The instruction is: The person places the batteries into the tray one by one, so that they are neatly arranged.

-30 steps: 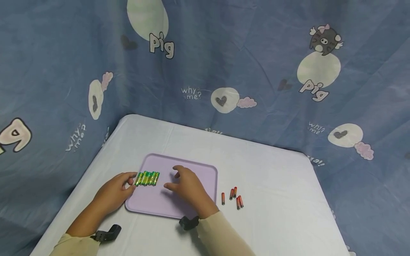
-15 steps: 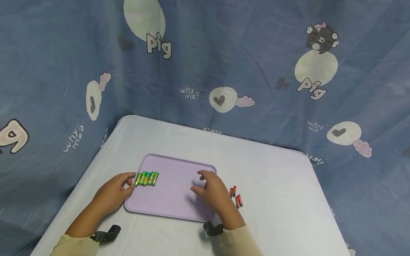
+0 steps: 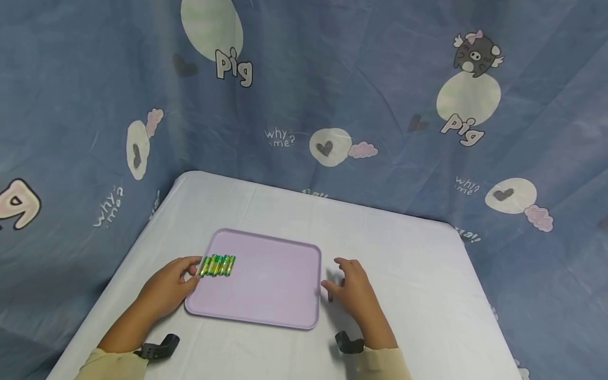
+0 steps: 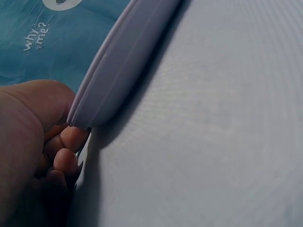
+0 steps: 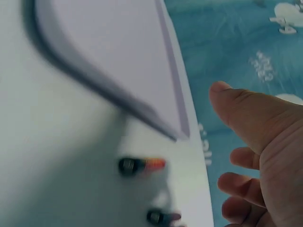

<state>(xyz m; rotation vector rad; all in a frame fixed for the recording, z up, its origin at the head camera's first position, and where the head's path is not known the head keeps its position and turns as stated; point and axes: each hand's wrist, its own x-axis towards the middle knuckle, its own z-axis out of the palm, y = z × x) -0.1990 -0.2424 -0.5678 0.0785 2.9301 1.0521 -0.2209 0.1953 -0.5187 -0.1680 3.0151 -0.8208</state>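
The lilac tray [image 3: 271,290] lies on the white table. My left hand [image 3: 166,285] grips its left edge; in the left wrist view the thumb [image 4: 47,101] lies at the rim with curled fingers just below. Beside that hand, several green and gold batteries [image 3: 217,265] lie side by side in a row on the tray. Past the tray's right edge, my right hand [image 3: 353,290] hovers with parted fingers, holding nothing. Under it a red and black battery [image 3: 330,296] shows partly, and the right wrist view has that battery [image 5: 147,165] and part of a second one [image 5: 161,217].
White cloth covers the table [image 3: 404,264]. A blue printed curtain [image 3: 380,105] hangs behind and to the left of it. Each wrist wears a black camera band [image 3: 161,347]. The right hand hides the other red batteries in the head view.
My right hand has moved right, from over the tray to above the red batteries, covering most of them. My left hand and the green batteries have stayed put.
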